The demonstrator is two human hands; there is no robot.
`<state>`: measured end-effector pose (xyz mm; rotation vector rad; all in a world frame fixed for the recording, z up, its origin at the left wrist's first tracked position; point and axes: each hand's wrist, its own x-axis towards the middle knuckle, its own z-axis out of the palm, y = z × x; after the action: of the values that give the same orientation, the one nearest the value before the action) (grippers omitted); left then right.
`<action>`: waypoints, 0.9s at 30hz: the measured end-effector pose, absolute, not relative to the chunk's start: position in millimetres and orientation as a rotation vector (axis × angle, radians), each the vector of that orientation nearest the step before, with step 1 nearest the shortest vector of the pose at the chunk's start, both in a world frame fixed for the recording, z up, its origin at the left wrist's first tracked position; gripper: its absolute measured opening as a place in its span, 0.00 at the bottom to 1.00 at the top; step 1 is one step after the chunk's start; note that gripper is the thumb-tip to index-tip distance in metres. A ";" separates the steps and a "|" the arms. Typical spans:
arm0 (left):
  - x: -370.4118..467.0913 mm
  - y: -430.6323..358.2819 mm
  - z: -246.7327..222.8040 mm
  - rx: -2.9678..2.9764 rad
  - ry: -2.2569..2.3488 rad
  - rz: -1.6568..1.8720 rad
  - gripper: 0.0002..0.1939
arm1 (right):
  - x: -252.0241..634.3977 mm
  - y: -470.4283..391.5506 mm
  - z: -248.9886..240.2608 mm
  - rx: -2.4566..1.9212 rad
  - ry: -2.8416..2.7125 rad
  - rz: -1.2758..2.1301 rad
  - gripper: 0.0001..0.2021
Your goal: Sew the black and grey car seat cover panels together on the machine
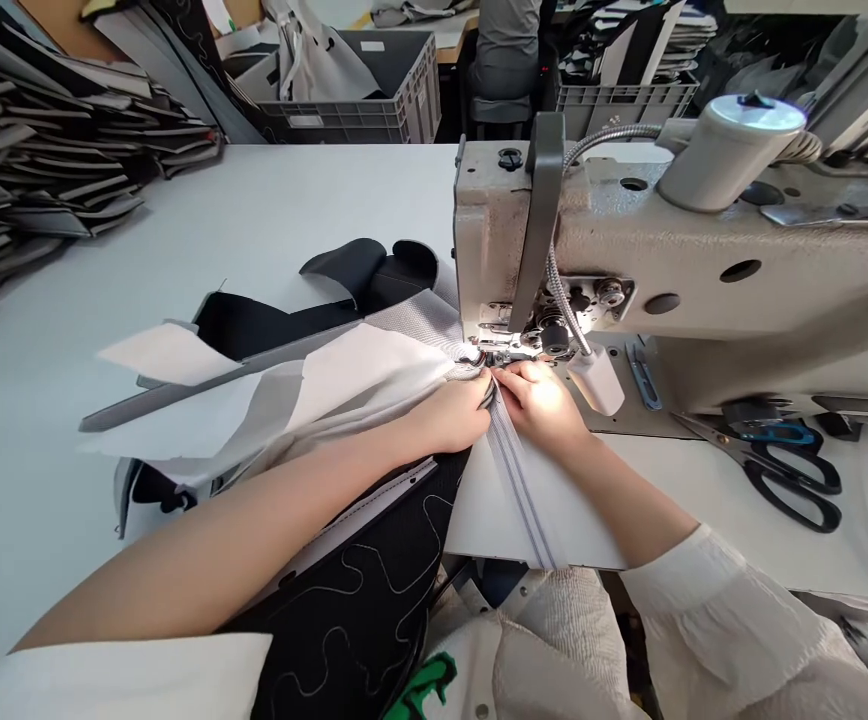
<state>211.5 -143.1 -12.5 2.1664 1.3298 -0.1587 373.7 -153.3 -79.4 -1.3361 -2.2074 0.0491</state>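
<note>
A sewing machine (681, 220) stands at the right, its presser foot area lit by a small lamp. Just left of the foot, my left hand (458, 412) is closed on the bunched fabric (374, 370), which is white, grey and black and spreads over the table to the left. My right hand (543, 400) pinches the grey zipper tape (518, 480) right in front of the foot. From there the tape runs down over the table's front edge. A black quilted panel (359, 590) hangs below my left forearm. The needle and the fingertips beside it are partly hidden.
Black-handled scissors (790, 480) and a small blue tool (642, 375) lie right of the foot. Stacked dark pieces (51, 150) fill the far left. Behind the table are grey crates (419, 95) and a seated person (507, 60).
</note>
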 end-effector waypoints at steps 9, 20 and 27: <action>197.8 -170.9 16.6 2.287 1.277 -0.625 0.34 | 374.0 -159.3 -82.2 -1.520 -2.172 -0.009 0.12; 212.0 -154.7 8.6 2.332 1.339 -0.585 0.34 | 366.8 -156.8 -82.1 -1.404 -2.176 0.113 0.15; 205.3 -148.8 12.7 2.366 1.289 -0.538 0.33 | 371.7 -156.1 -76.6 -1.551 -2.059 0.097 0.12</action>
<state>205.3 -148.8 12.7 2.3658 1.2895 -0.5385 371.7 -156.1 -76.6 -1.5512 -2.0590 0.0967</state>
